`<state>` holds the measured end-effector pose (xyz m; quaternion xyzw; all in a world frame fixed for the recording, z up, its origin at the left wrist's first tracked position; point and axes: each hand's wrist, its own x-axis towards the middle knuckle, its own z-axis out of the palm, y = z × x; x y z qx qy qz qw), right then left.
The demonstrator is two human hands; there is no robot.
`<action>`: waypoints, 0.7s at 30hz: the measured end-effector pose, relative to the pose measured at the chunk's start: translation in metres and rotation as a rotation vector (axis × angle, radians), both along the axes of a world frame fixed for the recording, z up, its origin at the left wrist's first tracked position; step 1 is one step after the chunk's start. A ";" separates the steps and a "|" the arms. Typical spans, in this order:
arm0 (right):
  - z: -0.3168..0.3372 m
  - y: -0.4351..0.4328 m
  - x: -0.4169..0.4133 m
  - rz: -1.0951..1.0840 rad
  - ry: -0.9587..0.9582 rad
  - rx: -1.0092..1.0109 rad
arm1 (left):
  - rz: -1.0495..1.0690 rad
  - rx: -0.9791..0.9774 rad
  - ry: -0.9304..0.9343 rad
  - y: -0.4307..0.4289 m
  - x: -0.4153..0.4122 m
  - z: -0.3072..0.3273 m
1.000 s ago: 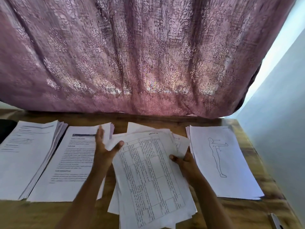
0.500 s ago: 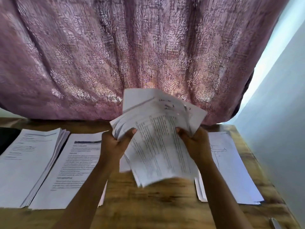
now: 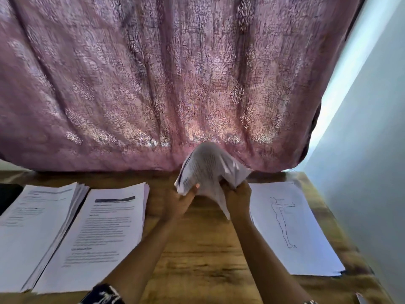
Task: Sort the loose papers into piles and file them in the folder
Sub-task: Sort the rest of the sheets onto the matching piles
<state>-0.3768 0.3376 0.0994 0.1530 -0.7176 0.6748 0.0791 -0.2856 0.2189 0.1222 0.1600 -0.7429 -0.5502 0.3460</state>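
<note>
A loose bundle of printed papers [image 3: 208, 170] stands on end above the middle of the wooden table [image 3: 203, 260], bowed and blurred. My left hand [image 3: 182, 204] grips its left lower edge and my right hand [image 3: 237, 197] grips its right lower edge. Three sorted piles lie flat: a thick text pile [image 3: 32, 233] at far left, a text pile with a dark header bar [image 3: 103, 235] beside it, and a pile topped by a line drawing of a standing figure [image 3: 291, 229] on the right. No folder is plainly visible.
A mauve patterned curtain [image 3: 164, 84] hangs along the table's back edge. A pale wall [image 3: 372, 172] runs close along the right side. A dark object [image 3: 8, 194] sits at the far left edge. A small object [image 3: 361, 298] lies at the front right corner.
The middle pile, flat on the table a second ago, was lifted by both hands, and now stands lower and further back, held upright on its edge.
</note>
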 end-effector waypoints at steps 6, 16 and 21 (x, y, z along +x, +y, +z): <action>0.022 0.007 -0.014 -0.095 0.078 -0.017 | -0.033 -0.094 0.139 -0.008 -0.010 0.035; -0.017 0.000 -0.014 -0.032 0.051 0.012 | -0.035 0.238 0.080 0.005 -0.016 -0.019; -0.001 0.003 -0.020 -0.106 0.159 -0.048 | -0.033 0.209 0.197 0.000 -0.028 -0.011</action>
